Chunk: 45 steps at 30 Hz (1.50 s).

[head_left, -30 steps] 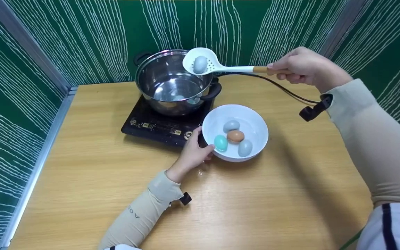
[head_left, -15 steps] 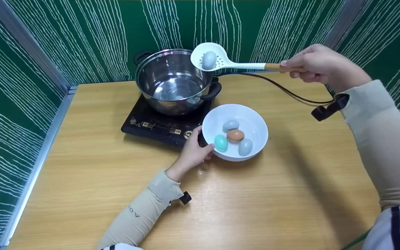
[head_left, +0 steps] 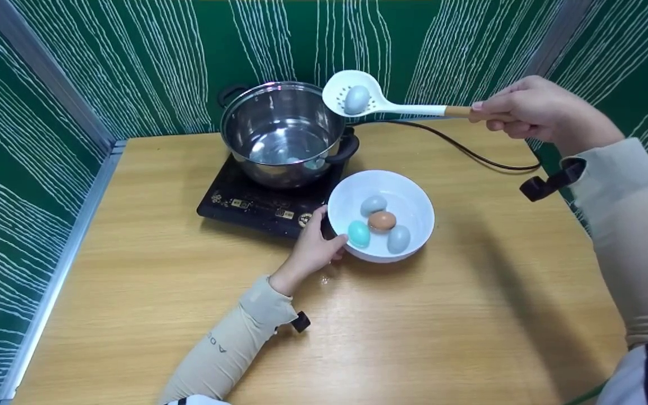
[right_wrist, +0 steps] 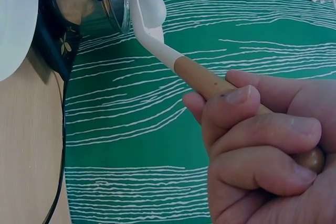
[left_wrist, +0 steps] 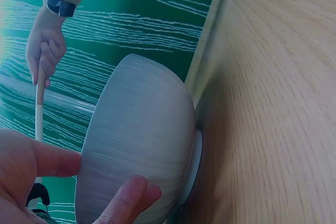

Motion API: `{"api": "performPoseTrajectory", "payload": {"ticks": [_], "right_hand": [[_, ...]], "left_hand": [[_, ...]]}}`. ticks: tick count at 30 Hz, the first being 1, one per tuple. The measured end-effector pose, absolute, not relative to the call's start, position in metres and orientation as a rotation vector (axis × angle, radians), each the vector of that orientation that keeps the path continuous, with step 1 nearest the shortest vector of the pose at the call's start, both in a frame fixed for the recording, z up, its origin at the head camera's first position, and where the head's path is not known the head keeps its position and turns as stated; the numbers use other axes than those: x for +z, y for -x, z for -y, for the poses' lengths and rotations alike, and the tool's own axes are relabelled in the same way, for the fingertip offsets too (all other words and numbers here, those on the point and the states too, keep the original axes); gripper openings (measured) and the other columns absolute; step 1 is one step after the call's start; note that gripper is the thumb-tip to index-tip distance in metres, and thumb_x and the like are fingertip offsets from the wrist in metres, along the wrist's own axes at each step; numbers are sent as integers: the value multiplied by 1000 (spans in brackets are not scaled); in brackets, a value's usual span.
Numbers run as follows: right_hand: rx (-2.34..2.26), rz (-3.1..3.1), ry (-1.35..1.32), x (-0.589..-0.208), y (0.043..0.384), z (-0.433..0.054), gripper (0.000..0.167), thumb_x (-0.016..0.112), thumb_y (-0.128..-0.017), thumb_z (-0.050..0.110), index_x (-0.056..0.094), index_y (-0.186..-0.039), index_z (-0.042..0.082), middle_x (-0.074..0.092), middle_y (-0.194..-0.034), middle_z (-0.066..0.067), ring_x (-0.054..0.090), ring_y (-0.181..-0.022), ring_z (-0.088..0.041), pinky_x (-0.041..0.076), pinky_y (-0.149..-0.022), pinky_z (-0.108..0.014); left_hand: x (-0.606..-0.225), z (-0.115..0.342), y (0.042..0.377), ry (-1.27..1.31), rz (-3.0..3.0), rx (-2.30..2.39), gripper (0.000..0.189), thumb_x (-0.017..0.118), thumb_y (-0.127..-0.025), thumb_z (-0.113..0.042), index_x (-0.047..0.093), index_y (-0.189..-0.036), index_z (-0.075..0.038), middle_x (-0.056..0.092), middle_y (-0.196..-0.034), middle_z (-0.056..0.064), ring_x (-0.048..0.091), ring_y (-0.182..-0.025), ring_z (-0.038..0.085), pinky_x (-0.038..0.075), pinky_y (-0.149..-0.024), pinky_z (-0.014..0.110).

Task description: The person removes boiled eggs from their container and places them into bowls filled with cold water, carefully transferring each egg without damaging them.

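My right hand (head_left: 532,109) grips the wooden handle of a white slotted spoon (head_left: 419,110), its fingers curled round it in the right wrist view. A pale blue-grey egg (head_left: 357,100) lies in the perforated bowl of the spoon, raised beside the right rim of a steel pot (head_left: 273,172). At the left side of a white bowl (head_left: 415,205), my left hand (head_left: 314,244) holds on with thumb at the rim and fingers against the outer wall. Inside sit a turquoise egg (head_left: 359,233), a brown egg (head_left: 382,221) and two blue-grey eggs (head_left: 398,239).
The pot stands on a black induction cooker (head_left: 256,211), close behind and left of the white bowl. A black cord (head_left: 453,143) runs right across the wooden table (head_left: 149,270). Green walls (head_left: 352,34) with white lines enclose the back and sides.
The spoon with its egg has moved right, from over the pot's right side to beside its rim, as my right hand drew back. My left hand and the bowl have stayed in place.
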State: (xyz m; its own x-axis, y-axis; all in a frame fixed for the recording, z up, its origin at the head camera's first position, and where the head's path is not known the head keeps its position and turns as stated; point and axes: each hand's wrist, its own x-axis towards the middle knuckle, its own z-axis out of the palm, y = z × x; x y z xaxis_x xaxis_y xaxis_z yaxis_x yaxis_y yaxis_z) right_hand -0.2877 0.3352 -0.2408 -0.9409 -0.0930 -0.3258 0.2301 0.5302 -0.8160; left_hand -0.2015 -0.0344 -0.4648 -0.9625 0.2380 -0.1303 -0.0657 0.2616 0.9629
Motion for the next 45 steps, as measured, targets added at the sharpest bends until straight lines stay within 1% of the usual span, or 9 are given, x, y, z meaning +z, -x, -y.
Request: {"api": "performPoseTrajectory", "payload": {"ticks": [5, 10, 17, 24, 31, 36, 45], "right_hand": [[-1367, -2444, -137, -242, 285, -345, 22, 73, -103, 43, 84, -104, 24, 65, -76, 2, 45, -50, -13, 40, -43, -20], [-1351, -2448, -151, -244, 282, -356, 23, 73, -103, 44, 85, -104, 24, 66, -76, 2, 46, -50, -13, 40, -43, -20], [-1343, -2452, -155, -248, 277, -369, 25, 72, -104, 43, 86, -104, 22, 65, -76, 3, 44, -50, -13, 39, -43, -22], [-1263, -2481, -143, -251, 276, -380, 26, 72, -104, 45, 86, -103, 23, 65, -75, 4, 45, -49, -13, 40, -44, -21], [-1162, -2498, -122, -256, 277, -388, 22, 72, -104, 44, 86, -100, 29, 66, -75, 4, 44, -49, -12, 40, -45, -20], [-1137, -2502, -112, -257, 276, -391, 21, 70, -105, 43, 86, -98, 31, 66, -74, 5, 44, -49, -12, 41, -46, -19], [-1141, -2491, -117, -254, 276, -402, 24, 69, -106, 42, 86, -98, 27, 63, -72, 4, 42, -48, -14, 39, -44, -22]], "left_hand": [[-465, 34, 202, -162, -2280, 1764, 80, 70, -99, -7, 30, -167, 0, 44, -159, 34, 76, -78, 26, 73, -73, 41], [-462, 35, 203, -163, -2290, 1760, 80, 70, -99, -7, 29, -168, -1, 45, -159, 34, 75, -78, 26, 73, -72, 39], [-461, 34, 202, -170, -2281, 1772, 79, 69, -99, -6, 30, -167, 1, 44, -159, 35, 76, -78, 27, 73, -75, 47], [-461, 34, 201, -154, -2282, 1760, 78, 69, -99, -6, 31, -167, -1, 43, -159, 34, 74, -77, 23, 73, -73, 41], [-462, 34, 201, -162, -2288, 1778, 78, 69, -98, -5, 32, -166, 0, 45, -158, 35, 72, -74, 22, 73, -72, 43], [-462, 34, 202, -161, -2291, 1774, 79, 69, -97, -6, 31, -166, 1, 44, -159, 35, 72, -72, 21, 73, -70, 40], [-460, 34, 203, -172, -2291, 1791, 78, 70, -97, -6, 33, -165, 1, 44, -160, 34, 73, -75, 23, 72, -69, 38]]}}
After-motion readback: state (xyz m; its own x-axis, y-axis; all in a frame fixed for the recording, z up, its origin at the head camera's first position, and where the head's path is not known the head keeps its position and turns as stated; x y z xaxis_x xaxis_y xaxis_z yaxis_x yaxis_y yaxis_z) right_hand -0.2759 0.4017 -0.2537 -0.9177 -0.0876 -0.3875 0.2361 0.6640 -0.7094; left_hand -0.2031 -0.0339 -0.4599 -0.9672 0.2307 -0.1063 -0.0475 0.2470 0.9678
